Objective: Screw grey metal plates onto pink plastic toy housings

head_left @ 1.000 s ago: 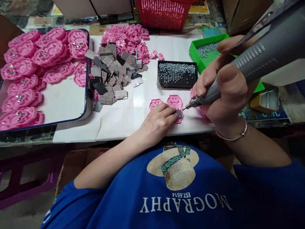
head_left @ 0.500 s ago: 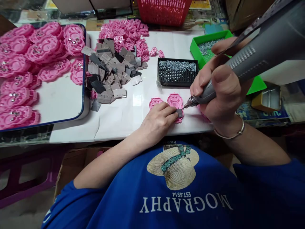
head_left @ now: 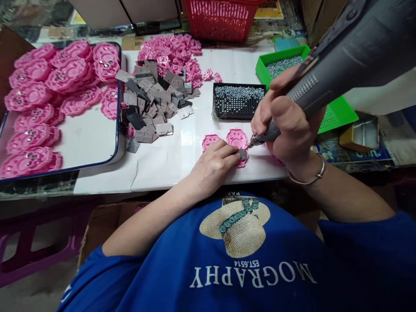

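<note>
My right hand point(head_left: 287, 119) is wrapped round a grey electric screwdriver point(head_left: 328, 71), which slants down to the left. Its bit meets the edge of a small grey plate point(head_left: 242, 154) lying on the lower part of a pink plastic casing point(head_left: 236, 138). With its fingers together, my left hand point(head_left: 214, 167) holds the casing and plate down on the white work surface point(head_left: 162, 169). A second pink casing point(head_left: 210, 141) lies partly hidden behind my left fingers. Another pink part point(head_left: 275, 158) shows under my right hand.
A black screw tray point(head_left: 238, 116) stands ahead, beside a green tray point(head_left: 344, 112) with screws. To the left are a heap of grey plates point(head_left: 151, 106), small pink parts point(head_left: 172, 50), and a blue-rimmed tray point(head_left: 91, 134) of pink casings. A red basket point(head_left: 219, 21) stands behind.
The view has shifted slightly, and most things sit a little differently in it. Both hands keep their places at the casing, with the screwdriver bit still at the grey plate.
</note>
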Demonstrator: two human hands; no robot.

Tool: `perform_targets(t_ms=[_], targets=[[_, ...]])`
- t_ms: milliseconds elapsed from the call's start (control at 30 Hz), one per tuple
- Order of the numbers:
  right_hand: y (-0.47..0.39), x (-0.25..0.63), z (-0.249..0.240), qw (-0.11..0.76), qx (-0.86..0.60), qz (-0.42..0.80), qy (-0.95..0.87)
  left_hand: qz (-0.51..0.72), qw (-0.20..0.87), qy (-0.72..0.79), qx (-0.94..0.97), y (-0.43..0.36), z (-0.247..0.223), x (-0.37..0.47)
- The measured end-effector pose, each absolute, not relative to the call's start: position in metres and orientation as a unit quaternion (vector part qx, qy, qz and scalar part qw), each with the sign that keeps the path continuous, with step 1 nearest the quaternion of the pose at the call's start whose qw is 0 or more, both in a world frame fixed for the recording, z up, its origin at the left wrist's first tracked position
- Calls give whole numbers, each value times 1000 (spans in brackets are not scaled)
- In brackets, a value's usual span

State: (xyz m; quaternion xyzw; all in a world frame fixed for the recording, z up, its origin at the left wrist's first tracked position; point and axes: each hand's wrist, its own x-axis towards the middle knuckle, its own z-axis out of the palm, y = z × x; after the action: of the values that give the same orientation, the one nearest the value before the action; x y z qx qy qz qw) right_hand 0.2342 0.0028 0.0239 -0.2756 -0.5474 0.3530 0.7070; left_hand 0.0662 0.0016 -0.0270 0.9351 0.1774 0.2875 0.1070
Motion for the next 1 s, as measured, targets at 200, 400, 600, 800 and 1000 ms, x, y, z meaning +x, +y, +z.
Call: perform_targets(t_ms=[200,400,600,800,1000], targets=[[1,242,46,740,-284,293,-535,282,100,177,938,2,-27,66],[1,298,69,759,-362,136,-523,287,76,174,939,2,-22,72],[13,386,50,742,-469,5,-479,286,76,177,939,2,-18,83],[28,429,19,743,-492,-17,-453,260,72,175,947,4,-10,76],[29,433,9,720,-518,-24,-461,237,109,171,950,11,-12,72]])
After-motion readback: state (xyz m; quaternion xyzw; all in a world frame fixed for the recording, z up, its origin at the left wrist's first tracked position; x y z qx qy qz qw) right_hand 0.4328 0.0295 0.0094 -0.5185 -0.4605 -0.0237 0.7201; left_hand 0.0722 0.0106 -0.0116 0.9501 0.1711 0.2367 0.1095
